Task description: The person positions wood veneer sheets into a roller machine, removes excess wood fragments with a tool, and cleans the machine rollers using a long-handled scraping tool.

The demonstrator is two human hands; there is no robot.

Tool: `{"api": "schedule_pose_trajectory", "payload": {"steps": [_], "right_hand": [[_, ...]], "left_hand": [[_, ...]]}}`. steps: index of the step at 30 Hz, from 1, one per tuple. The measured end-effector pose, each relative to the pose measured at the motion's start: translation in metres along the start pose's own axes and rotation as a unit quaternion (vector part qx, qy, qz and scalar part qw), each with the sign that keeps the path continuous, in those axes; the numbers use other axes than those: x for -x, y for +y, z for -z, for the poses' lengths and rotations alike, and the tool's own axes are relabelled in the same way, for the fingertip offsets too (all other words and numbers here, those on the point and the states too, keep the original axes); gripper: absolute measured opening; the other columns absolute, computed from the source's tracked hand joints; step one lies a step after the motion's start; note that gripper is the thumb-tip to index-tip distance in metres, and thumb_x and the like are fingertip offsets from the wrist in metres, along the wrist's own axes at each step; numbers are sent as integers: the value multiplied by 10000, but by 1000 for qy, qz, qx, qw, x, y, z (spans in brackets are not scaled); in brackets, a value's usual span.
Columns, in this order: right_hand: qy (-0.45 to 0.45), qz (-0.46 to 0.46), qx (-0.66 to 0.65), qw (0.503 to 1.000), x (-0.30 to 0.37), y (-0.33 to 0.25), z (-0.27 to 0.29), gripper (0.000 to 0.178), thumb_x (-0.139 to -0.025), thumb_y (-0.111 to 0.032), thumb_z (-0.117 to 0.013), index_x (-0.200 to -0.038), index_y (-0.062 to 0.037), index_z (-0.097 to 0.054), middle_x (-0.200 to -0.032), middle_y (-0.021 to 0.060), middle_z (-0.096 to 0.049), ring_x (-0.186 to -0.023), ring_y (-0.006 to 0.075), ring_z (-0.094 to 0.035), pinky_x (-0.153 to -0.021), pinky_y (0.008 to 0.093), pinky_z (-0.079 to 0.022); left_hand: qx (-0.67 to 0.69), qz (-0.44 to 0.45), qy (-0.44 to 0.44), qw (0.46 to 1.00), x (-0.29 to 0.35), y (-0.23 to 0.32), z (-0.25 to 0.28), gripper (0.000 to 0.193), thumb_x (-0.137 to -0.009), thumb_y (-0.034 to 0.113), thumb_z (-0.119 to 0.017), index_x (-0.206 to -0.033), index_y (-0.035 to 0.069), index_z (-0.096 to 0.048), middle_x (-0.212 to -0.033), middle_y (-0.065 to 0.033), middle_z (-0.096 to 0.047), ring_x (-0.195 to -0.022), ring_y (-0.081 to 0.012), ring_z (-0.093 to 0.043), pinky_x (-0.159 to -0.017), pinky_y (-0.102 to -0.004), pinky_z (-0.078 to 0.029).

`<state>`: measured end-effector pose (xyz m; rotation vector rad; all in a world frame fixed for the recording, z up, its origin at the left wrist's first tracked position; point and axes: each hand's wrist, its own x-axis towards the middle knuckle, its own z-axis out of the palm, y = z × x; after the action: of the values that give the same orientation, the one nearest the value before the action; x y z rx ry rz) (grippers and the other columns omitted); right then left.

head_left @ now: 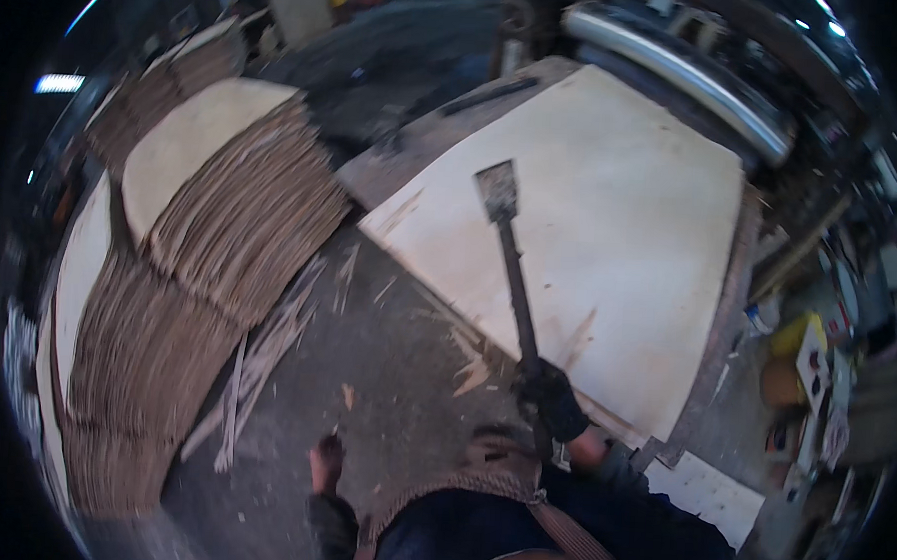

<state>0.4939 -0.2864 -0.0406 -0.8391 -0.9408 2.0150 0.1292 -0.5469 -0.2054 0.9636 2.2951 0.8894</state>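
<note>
Overhead, the right hand, in a dark glove, is clenched around the handle of a long scraper whose flat blade rests on a pale veneer sheet lying on the surface. The sheet looks mostly clean, with a few marks near its front edge left to work. The left hand hangs free, fingers loosely curled, holding nothing. Stacks of veneer stand to the left, and splinters litter the floor between.
</note>
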Motion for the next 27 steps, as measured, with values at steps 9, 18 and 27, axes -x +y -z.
{"api": "schedule_pose_trajectory", "payload": {"steps": [9,18,27], "right_hand": [[1,-39,41,998,-144,-8,-93,140,-807,-117,-571,-920,-66,-507,-618,53,-545,-394,91,-448,-359,216,-361],[-19,6,-82,996,-313,-12,-164,107,-812,-102,-573,-886,-58,-511,-638,76,-560,-421,104,-476,-359,221,-371],[55,58,-101,992,-433,-9,-261,125,-813,-95,-566,-918,-64,-505,-632,45,-543,-408,97,-460,-353,222,-364]], "left_hand": [[171,62,60,981,-108,40,77,281,-854,136,-533,-1054,-58,-568,-892,-144,-642,-794,-160,-626,-673,-272,-491],[57,139,78,985,-227,-36,162,262,-840,139,-537,-999,-61,-598,-800,-165,-643,-714,-198,-618,-634,-324,-480],[144,-67,146,976,-436,-91,287,152,-855,72,-465,-869,-50,-553,-776,-124,-560,-689,-203,-480,-641,-307,-428]]}}
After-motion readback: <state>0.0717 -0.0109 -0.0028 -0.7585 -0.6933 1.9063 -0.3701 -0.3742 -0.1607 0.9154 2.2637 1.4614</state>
